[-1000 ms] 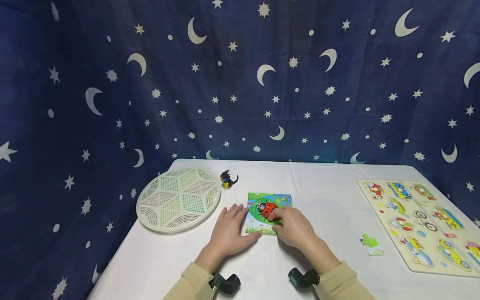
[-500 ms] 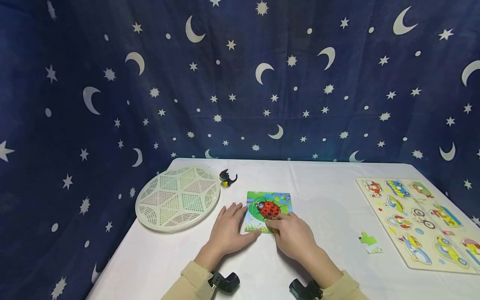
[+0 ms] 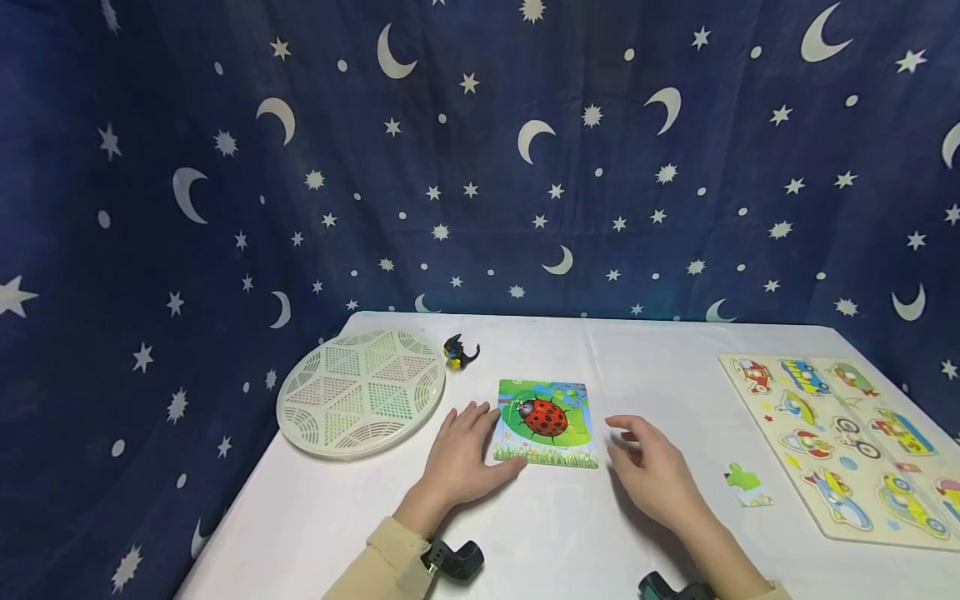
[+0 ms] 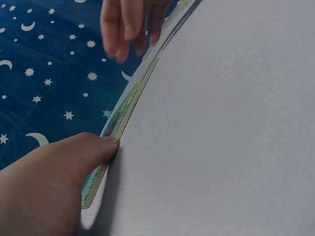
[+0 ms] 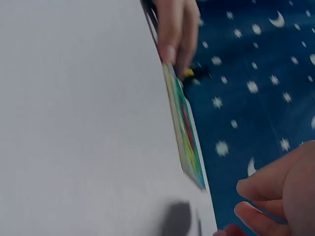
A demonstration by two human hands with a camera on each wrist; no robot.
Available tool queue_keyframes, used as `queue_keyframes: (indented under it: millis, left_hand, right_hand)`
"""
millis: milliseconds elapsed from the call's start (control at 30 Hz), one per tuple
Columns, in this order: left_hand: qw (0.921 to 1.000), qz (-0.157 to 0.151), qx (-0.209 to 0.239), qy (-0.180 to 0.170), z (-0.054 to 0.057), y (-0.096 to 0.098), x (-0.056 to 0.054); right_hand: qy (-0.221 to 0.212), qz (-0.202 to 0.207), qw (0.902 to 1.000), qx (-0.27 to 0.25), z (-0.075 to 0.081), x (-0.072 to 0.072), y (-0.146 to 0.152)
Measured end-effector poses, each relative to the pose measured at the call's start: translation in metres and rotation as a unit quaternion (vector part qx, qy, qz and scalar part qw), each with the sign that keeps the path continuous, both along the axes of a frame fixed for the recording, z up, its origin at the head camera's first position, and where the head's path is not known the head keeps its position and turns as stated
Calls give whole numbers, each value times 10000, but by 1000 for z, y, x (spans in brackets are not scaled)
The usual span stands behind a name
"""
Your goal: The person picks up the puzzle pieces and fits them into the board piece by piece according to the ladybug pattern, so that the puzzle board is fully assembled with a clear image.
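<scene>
A square ladybug jigsaw puzzle (image 3: 544, 418) lies flat on the white-covered table. Along its left side rest the fairly straight fingers of my left hand (image 3: 463, 460), and the thumb presses the front edge, as the left wrist view of the puzzle (image 4: 129, 105) also shows. To the right of the board, a little apart from it, hovers my right hand (image 3: 654, 471) with relaxed fingers and nothing in them. Farther right lies a loose puzzle piece (image 3: 743, 478), green with a pale flowered end.
A round patterned plastic lid or tray (image 3: 360, 393) sits at the left. Beside it stands a small black toy figure (image 3: 460, 352). A wooden peg board (image 3: 825, 442) with vehicle pictures covers the right side. A starry blue curtain (image 3: 495, 158) hangs behind the table.
My right hand has left the puzzle's lower right area and moved right, uncovering the whole ladybug picture. The left hand stays on the board's left side.
</scene>
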State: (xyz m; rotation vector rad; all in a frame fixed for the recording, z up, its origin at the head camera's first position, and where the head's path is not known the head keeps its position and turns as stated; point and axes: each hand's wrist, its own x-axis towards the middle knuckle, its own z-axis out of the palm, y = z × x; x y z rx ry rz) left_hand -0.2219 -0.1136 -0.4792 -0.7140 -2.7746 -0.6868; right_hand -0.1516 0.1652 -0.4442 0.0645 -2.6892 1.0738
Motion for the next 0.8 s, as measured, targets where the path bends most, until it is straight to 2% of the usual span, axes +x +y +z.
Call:
queue_keyframes:
  millis: [200,333,433,533,667,800]
  left_hand:
    - [10000,-8,35,-34,2,0,1]
    - [10000,-21,27,-81,3,1,1]
    - [10000,-28,6,-80,3,2,1]
    - [10000,-34,-26,-45,3,2,1]
    - [10000,-17,-43,-23,3,2,0]
    - [10000,5,-46,-74,4,0,1]
  right_hand:
    - [93,-588,9966,575,3,9,40]
    - [198,-934,9903,1005,0,16,62]
    - [58,-1129,9841,1367,-2,24,74]
    - [-350,-1357,9754,1702,-2,31,86]
    - [-1237,-1599,9595,1962,1,35,105]
    - [-1948,-1440,9472,2099,0,38,122]
